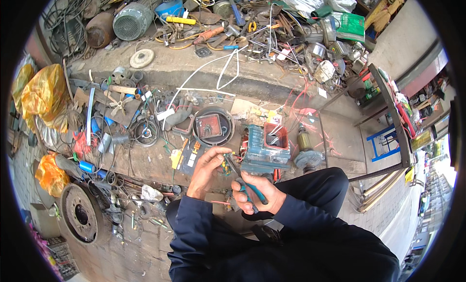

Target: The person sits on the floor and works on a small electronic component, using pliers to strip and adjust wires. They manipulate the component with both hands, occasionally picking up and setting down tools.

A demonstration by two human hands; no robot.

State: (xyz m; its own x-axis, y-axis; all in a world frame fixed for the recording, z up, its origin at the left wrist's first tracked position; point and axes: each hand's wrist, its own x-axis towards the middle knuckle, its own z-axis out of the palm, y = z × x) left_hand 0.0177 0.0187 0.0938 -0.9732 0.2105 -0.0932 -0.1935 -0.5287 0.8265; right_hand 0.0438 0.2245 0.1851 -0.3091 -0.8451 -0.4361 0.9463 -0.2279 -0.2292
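Right hand [257, 191] grips teal-handled pliers [248, 187] (left hand [208, 169] beside) near a motor housing [266, 148].

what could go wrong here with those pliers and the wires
1. The right hand works teal-handled pliers right beside the left hand, whose fingertips pinch thin wires; a slip might nip a finger.
2. The blue-green motor housing sits at the ledge edge by the knee and may tip if tugged.
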